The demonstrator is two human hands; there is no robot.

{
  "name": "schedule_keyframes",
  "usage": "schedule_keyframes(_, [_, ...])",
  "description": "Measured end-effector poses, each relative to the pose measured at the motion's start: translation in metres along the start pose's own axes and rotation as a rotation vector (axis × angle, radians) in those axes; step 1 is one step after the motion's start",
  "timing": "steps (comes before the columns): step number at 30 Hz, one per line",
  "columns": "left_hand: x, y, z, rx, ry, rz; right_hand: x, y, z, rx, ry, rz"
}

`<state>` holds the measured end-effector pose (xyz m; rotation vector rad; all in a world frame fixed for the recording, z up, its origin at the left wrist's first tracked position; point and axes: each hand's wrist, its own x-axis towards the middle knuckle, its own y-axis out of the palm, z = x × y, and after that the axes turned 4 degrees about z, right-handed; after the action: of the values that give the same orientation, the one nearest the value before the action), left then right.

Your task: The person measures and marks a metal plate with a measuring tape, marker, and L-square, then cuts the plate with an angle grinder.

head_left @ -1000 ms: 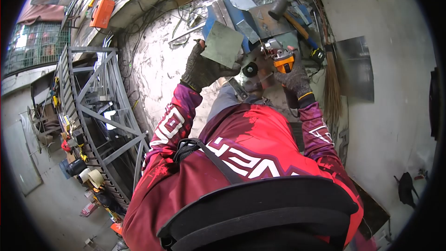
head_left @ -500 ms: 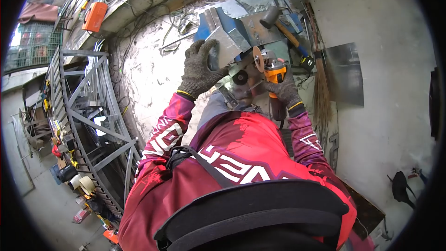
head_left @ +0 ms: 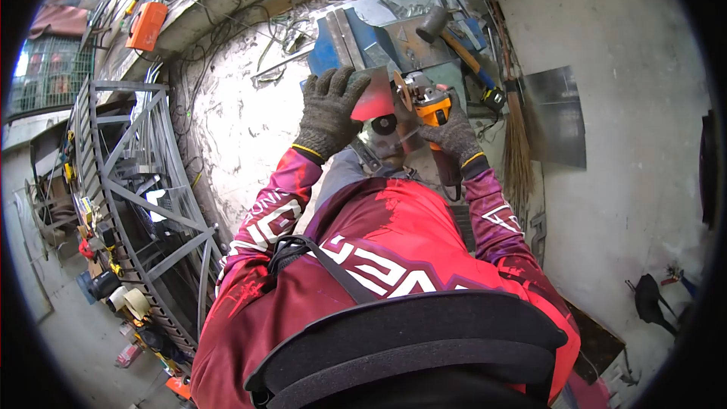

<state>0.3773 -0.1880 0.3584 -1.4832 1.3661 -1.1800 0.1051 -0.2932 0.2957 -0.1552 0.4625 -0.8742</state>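
My left hand [head_left: 330, 110], in a dark grey knit glove, lies against a shiny sheet-metal piece [head_left: 372, 97] that reflects red; its fingers point up and its thumb side is at the metal. My right hand [head_left: 456, 133], gloved too, is wrapped round an orange angle grinder [head_left: 435, 112]. The grinder's thin brown disc [head_left: 403, 91] stands just right of the metal piece; whether they touch I cannot tell. Below the metal is a round black disc [head_left: 384, 125]. Blue metal [head_left: 326, 49] with grey strips lies beyond my hands.
A mallet [head_left: 433, 24] and a tape measure [head_left: 494, 98] lie beyond the grinder. A broom [head_left: 519, 144] leans by the right wall near a metal sheet [head_left: 559, 117]. Steel frames [head_left: 163, 182] stand at left. Cables and an orange box [head_left: 148, 26] are at upper left.
The metal piece has tilted and now reflects red instead of looking pale grey. My left hand's fingers have straightened over its left side. The grinder has shifted slightly left, its disc turned more edge-on.
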Motion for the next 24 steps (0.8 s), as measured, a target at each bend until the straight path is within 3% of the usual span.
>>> schedule_keyframes(3, [0.001, 0.003, 0.003, -0.001, -0.010, -0.007, 0.004, 0.003, -0.012, 0.030, -0.006, 0.014])
schedule_keyframes(5, [0.005, 0.008, 0.008, -0.019, -0.024, -0.023, 0.003, 0.003, -0.017, -0.031, -0.119, 0.000])
schedule_keyframes(9, [0.024, 0.023, 0.022, -0.035, -0.347, 0.010, -0.006, -0.001, -0.021, 0.070, -0.006, 0.045])
schedule_keyframes(12, [0.038, 0.032, 0.025, -0.019, -0.429, 0.078, -0.012, -0.002, -0.020, 0.306, 0.059, 0.015])
schedule_keyframes(15, [0.046, 0.044, 0.029, -0.060, -0.540, 0.318, -0.023, -0.005, -0.007, 0.390, 0.117, -0.042])
schedule_keyframes(18, [0.051, 0.058, 0.040, -0.202, -0.612, 0.335, -0.026, -0.006, -0.014, 0.406, 0.103, -0.103])
schedule_keyframes(20, [0.053, 0.064, 0.052, -0.488, -0.808, 0.271, -0.029, -0.007, -0.016, 0.402, 0.096, -0.126])
schedule_keyframes(24, [0.047, 0.074, 0.062, -0.580, -0.816, 0.202, -0.033, -0.010, -0.021, 0.420, 0.096, -0.142])
